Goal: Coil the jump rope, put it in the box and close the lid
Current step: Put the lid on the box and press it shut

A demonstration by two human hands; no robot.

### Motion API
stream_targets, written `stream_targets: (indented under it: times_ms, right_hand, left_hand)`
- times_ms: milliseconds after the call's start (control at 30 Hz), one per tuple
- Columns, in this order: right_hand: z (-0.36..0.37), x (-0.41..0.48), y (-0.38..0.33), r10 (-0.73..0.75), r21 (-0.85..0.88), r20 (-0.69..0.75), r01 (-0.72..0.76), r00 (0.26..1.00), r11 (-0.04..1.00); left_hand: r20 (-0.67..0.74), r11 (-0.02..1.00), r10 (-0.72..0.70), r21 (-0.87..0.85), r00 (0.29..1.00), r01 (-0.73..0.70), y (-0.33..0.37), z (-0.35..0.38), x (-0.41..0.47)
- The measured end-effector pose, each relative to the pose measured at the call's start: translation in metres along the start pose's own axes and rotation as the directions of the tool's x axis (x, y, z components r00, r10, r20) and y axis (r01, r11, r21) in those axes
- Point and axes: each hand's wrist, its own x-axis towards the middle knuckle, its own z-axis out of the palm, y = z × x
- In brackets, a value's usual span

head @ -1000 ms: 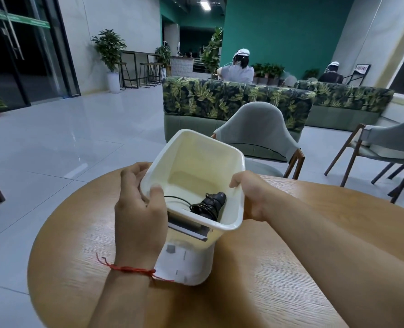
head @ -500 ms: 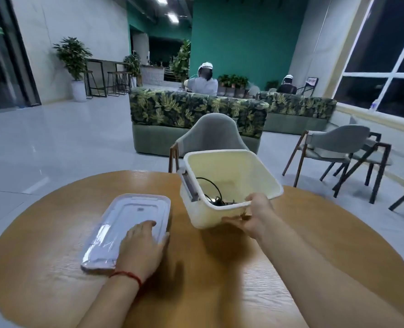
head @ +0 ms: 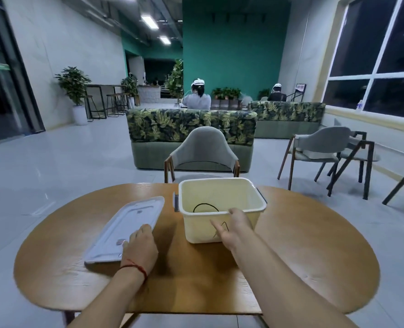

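Observation:
A cream plastic box (head: 241, 195) stands upright on the round wooden table (head: 303, 252), lid off. A loop of the black jump rope (head: 205, 205) shows inside it; the rest is hidden by the front wall. My right hand (head: 231, 227) grips the box's near rim and front wall. The clear flat lid (head: 127, 226) lies on the table to the left of the box. My left hand (head: 140, 247) rests on the lid's near right corner, fingers curled over its edge. A red string is tied around my left wrist.
A grey chair (head: 202, 152) stands just behind the table, with a leaf-patterned sofa (head: 191, 129) behind it. More chairs (head: 324, 150) stand at the right. Two people sit far back, facing away. The table's right half holds nothing.
The box went from tilted in both hands to standing flat on the table. My left hand left it and now rests on the lid. The view has lifted and steadied.

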Motion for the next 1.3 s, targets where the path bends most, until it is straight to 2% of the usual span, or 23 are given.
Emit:
stream_targets:
  times_ms: [67,133,233,300,367,433,500,600,733,800,900,967,1000,1067,1167,1233,1300]
  right_hand:
    - [-0.006,-0.013,-0.001,0.057,-0.043,0.086,-0.053,0.995,0.998]
    - [-0.013,-0.028,-0.004,0.130,-0.223,0.204,-0.083,0.970,0.971]
    - [-0.024,-0.045,-0.017,0.141,-0.437,0.312,0.010,0.940,0.899]
    - [-0.024,-0.053,-0.031,0.047,-0.471,0.339,0.127,0.940,0.873]
    - [-0.022,-0.054,-0.046,-0.116,-0.482,0.376,0.301,0.919,0.823]
    - [-0.022,-0.058,-0.064,-0.301,-0.474,0.443,0.505,0.845,0.721]
    - [-0.027,-0.067,-0.086,-0.421,-0.460,0.526,0.663,0.739,0.590]
    - [-0.036,-0.082,-0.113,-0.436,-0.459,0.611,0.745,0.661,0.485]
    - [-0.052,-0.089,-0.136,-0.405,-0.396,0.621,0.714,0.671,0.577]
    - [-0.058,-0.084,-0.145,-0.386,-0.346,0.638,0.695,0.667,0.630]
    - [-0.063,-0.069,-0.156,-0.372,-0.300,0.623,0.650,0.688,0.699]
    - [-0.061,-0.057,-0.158,-0.378,-0.301,0.575,0.618,0.725,0.727]
    - [-0.059,-0.051,-0.157,-0.385,-0.303,0.548,0.605,0.743,0.737]
    - [-0.052,-0.035,-0.157,-0.396,-0.323,0.501,0.591,0.770,0.739]
    - [-0.041,-0.003,-0.155,-0.421,-0.386,0.460,0.603,0.781,0.698]
    - [-0.032,0.019,-0.153,-0.405,-0.502,0.445,0.597,0.799,0.626]
    - [-0.024,0.039,-0.149,-0.365,-0.621,0.433,0.566,0.824,0.542]
  left_hand:
    - [-0.107,0.995,-0.019,-0.101,0.994,0.008,0.004,-0.021,-0.001]
    - [-0.231,0.974,-0.055,-0.225,0.971,0.002,0.010,-0.047,-0.002]
    - [-0.432,0.954,0.008,-0.266,0.902,-0.136,0.023,-0.088,-0.010]
    - [-0.540,0.944,0.131,-0.188,0.831,-0.271,0.036,-0.112,-0.020]
    - [-0.608,0.922,0.238,-0.104,0.757,-0.374,0.051,-0.133,-0.033]
    - [-0.658,0.892,0.300,-0.063,0.691,-0.448,0.067,-0.151,-0.046]
    - [-0.690,0.856,0.353,-0.035,0.632,-0.517,0.079,-0.167,-0.059]
    - [-0.691,0.792,0.437,-0.009,0.576,-0.611,0.093,-0.186,-0.073]
    - [-0.713,0.738,0.464,-0.016,0.525,-0.675,0.112,-0.205,-0.074]
    - [-0.721,0.741,0.410,-0.095,0.559,-0.665,0.119,-0.210,-0.065]
    - [-0.624,0.708,0.189,-0.448,0.758,-0.545,0.125,-0.205,-0.048]
    - [-0.455,0.620,0.068,-0.678,0.888,-0.395,0.126,-0.193,-0.036]
    - [-0.383,0.582,0.041,-0.742,0.923,-0.333,0.127,-0.185,-0.032]
    - [-0.318,0.585,0.042,-0.761,0.947,-0.282,0.127,-0.167,-0.019]
    - [-0.200,0.653,0.027,-0.738,0.980,-0.169,0.127,-0.141,0.009]
    - [-0.072,0.683,-0.013,-0.729,0.997,-0.044,0.125,-0.126,0.030]
    - [0.007,0.736,-0.023,-0.677,1.000,0.022,0.121,-0.108,0.048]
